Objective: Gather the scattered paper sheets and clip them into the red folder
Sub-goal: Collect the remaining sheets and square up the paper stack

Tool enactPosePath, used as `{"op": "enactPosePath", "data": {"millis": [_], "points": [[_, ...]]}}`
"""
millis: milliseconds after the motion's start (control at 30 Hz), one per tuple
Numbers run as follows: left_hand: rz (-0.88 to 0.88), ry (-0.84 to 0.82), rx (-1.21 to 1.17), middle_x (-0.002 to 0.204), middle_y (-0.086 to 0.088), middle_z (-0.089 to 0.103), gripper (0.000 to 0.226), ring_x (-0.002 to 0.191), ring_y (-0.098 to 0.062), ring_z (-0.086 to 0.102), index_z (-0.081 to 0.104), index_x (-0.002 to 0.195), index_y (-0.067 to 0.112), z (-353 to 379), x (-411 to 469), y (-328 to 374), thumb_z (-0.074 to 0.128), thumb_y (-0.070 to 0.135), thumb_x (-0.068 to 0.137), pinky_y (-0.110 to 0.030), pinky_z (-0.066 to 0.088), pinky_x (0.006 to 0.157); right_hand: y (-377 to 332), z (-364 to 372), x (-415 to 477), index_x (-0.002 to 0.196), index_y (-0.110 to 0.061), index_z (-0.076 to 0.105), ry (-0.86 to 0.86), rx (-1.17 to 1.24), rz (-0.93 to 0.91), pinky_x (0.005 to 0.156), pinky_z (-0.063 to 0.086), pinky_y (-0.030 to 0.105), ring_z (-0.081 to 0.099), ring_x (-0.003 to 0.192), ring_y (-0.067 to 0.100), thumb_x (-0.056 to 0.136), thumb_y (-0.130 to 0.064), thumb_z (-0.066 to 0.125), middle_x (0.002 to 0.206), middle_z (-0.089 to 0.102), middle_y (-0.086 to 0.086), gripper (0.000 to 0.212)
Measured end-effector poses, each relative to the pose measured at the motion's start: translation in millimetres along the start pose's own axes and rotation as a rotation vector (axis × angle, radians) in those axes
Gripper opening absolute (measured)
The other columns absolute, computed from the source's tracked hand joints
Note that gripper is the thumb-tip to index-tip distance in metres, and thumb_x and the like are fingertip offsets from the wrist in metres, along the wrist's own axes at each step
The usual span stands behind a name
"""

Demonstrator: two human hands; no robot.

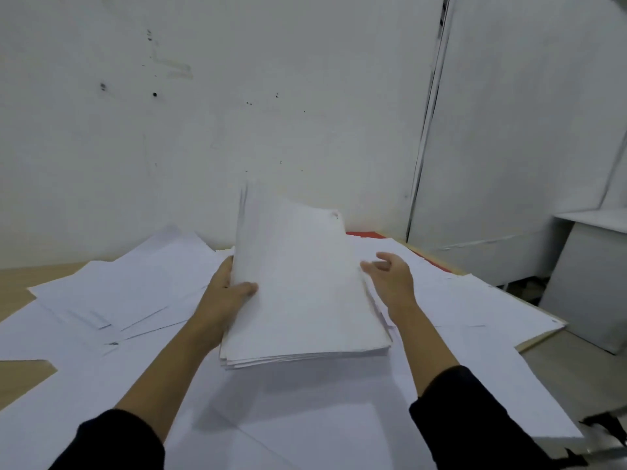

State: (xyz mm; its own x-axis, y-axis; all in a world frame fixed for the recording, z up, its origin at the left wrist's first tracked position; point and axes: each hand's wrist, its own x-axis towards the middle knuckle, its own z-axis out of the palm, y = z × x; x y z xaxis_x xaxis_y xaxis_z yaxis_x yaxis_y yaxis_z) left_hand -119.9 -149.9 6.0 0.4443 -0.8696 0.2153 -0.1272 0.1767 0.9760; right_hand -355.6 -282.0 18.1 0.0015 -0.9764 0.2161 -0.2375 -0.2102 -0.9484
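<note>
Left hand (226,289) pinches the paper stack (302,283) w/ thumb on top; right hand (390,276) spread open, just beside it; red folder (364,235) behind stack – long axis pointing there, right hand nearer.

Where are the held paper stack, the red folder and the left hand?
paper stack (305,293): head view, top sheet's middle.
red folder (364,234): head view, exposed far edge.
left hand (230,293): head view, back of hand.

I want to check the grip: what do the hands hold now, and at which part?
The left hand grips the white paper stack at its left edge, thumb on top. The right hand is open beside the right edge, holding nothing.
</note>
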Motion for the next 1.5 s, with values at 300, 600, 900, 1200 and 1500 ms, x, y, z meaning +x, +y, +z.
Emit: {"op": "enactPosePath", "data": {"millis": [300, 600, 900, 1200, 1500], "points": [[-0.302, 0.066, 0.003, 0.106, -0.006, 0.062, 0.040, 0.088, -0.025, 0.062, 0.047, 0.124, 0.016, 24.4, 8.0, -55.3, 0.051, 0.001, 0.087, -0.030, 0.049, 0.059, 73.9, -31.3, 12.5, 0.132, -0.006, 0.046, -0.193, -0.798, 0.074, 0.103, 0.039, 0.038, 0.048, 0.123, 0.029, 0.086, -0.040, 0.064, 0.135, 0.049, 0.014, 0.059], [-0.351, 0.014, -0.019, 0.105, -0.012, 0.069, 0.033, 0.091, -0.033, 0.068, 0.056, 0.117, 0.012, 17.9, 6.2, -67.8, 0.053, 0.002, 0.085, -0.047, 0.056, 0.080, 73.0, -23.5, 21.1, 0.091, -0.007, 0.058, -0.023, -0.959, -0.045, 0.075, 0.048, 0.032, 0.064, 0.090, 0.030, 0.093, -0.003, 0.037, 0.094, 0.063, 0.012, 0.022], [-0.333, -0.009, -0.212, 0.096, -0.002, 0.075, 0.024, 0.086, -0.023, 0.073, 0.064, 0.108, 0.018, 18.3, 6.1, -66.0, 0.053, 0.034, 0.095, -0.037, 0.054, 0.073, 14.5, 2.3, -9.5, 0.062, -0.014, 0.044, -0.084, -0.682, -0.264, 0.054, 0.036, 0.029, 0.050, 0.063, 0.023, 0.094, -0.007, 0.038, 0.062, 0.048, 0.002, 0.033], [-0.328, -0.008, -0.243, 0.099, 0.005, 0.075, 0.034, 0.091, -0.014, 0.072, 0.067, 0.102, 0.026, 17.6, 3.0, -62.6, 0.044, 0.051, 0.095, -0.032, 0.051, 0.076, -6.8, 61.7, -85.5, 0.095, -0.016, 0.061, -0.504, -0.713, -0.345, 0.062, 0.040, 0.029, 0.058, 0.086, 0.031, 0.095, -0.006, 0.033, 0.095, 0.060, 0.010, 0.029], [-0.314, -0.051, -0.221, 0.099, 0.002, 0.075, 0.046, 0.091, -0.014, 0.071, 0.068, 0.102, 0.026, 14.8, 1.7, -63.1, 0.036, 0.058, 0.095, -0.031, 0.050, 0.076, -14.5, 67.8, -104.0, 0.136, -0.025, 0.047, -0.484, -0.671, -0.558, 0.083, 0.053, 0.038, 0.063, 0.094, 0.028, 0.098, -0.005, 0.031, 0.115, 0.064, 0.009, 0.046]]}}
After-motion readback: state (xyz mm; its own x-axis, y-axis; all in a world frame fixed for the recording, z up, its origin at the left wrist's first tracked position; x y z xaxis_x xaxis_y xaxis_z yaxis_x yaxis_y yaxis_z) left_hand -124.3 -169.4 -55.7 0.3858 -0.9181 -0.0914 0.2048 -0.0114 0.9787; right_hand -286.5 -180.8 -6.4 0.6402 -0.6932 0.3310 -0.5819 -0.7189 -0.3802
